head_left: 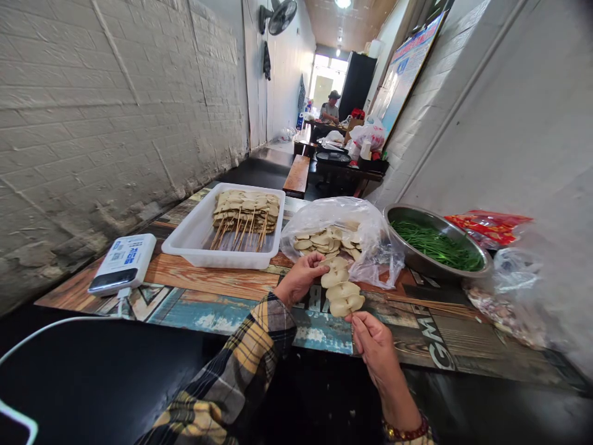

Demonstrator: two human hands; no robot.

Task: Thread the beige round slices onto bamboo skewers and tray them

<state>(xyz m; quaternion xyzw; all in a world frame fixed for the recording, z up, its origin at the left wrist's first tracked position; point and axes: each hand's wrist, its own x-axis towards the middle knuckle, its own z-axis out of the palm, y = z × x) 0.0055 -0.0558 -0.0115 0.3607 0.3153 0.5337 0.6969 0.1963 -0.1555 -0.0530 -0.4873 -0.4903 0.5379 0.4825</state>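
Between my hands is a skewer of pale, flat, beige slices [341, 289], threaded in a row and tilted over the table. My left hand [303, 277] pinches the top slice between thumb and fingers. At the lower end my right hand [370, 337] is closed on the skewer's stick, most of which the fingers hide. Just beyond, a clear plastic bag [333, 213] lies open with loose beige slices [324, 242] inside. To the left, a white plastic tray [185, 247] holds stacked finished skewers [248, 210], their sticks pointing toward me.
Bare bamboo skewers [430, 303] lie right of my hands. A steel bowl [435, 269] of green chives, a red package [491, 225] and a plastic bag [514, 296] stand at right. A white power bank [124, 262] with a cable is at left. Another person [330, 110] sits far back.
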